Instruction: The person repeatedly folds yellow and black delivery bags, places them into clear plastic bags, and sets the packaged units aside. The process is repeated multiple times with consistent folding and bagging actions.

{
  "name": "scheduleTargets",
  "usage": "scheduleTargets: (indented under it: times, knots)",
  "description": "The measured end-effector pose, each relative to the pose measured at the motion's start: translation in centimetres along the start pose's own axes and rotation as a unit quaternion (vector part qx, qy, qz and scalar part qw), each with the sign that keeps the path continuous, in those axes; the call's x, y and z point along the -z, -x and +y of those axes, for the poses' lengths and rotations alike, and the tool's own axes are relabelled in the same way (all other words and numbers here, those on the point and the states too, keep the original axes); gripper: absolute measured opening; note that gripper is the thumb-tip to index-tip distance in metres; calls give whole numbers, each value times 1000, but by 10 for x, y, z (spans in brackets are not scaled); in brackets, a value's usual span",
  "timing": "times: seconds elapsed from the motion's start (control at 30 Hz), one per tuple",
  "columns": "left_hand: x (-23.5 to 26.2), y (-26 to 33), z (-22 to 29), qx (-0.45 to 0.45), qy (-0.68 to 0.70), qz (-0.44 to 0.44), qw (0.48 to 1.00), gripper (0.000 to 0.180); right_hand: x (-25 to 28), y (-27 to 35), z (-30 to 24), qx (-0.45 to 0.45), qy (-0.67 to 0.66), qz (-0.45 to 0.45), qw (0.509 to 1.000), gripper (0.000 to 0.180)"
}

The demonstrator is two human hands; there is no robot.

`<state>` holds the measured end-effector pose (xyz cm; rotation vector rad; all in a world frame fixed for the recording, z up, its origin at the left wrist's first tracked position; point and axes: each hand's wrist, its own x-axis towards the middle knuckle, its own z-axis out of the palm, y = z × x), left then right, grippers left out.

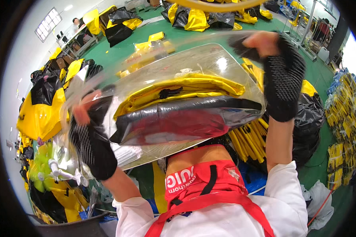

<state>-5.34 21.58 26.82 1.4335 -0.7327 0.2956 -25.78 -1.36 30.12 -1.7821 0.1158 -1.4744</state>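
Observation:
Between my two raised hands is a large clear plastic bag [243, 114], wide and crinkled, with a folded yellow-and-black sheet-like bundle [186, 87] in it. My left hand [91, 136], in a black glove with bare fingertips, is closed on the bag's left side. My right hand [281, 77], gloved alike with white grip dots, is higher up, closed on the far right part of the bag. Motion smears the fingers of both hands and the plastic's upper edge. Red shows through the lower plastic; whether it is a reflection I cannot tell. Below lies a pale tabletop [215, 49] with rounded corners.
A small green fan [41, 168] stands at the left. Stacked yellow bundles [247, 140] lie right of my waist, beside a black plastic sack [306, 126]. Packed yellow bundles [346, 114] are heaped far right. Yellow and black pieces [195, 19] cover the green floor farther off.

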Motion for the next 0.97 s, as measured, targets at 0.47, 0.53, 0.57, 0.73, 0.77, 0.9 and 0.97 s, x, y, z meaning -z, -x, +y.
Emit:
scheduleTargets:
  times: [0.47,0.53,0.57,0.73,0.77,0.9,0.97]
  knots:
    - [-19,85,-207,441,363,-162,805,44,-40,99,193,-161,288,-168,929,19]
    - [-28,85,-217,387,282,-177,860,40,-83,97,194,17,266,-189,945,16]
    - [-30,83,-226,333,215,-195,897,43,-111,99,187,74,223,-245,941,13]
    - [-41,62,-200,392,200,-173,881,39,-179,95,178,206,244,-389,864,12]
    - [-38,59,-201,356,170,-202,896,37,-184,92,181,237,260,-389,851,12]
    - [-31,56,-199,356,161,-241,888,35,-190,77,185,105,268,-453,844,9]
    - [-34,50,-195,377,200,-238,872,39,-183,78,218,-44,304,-445,841,8]
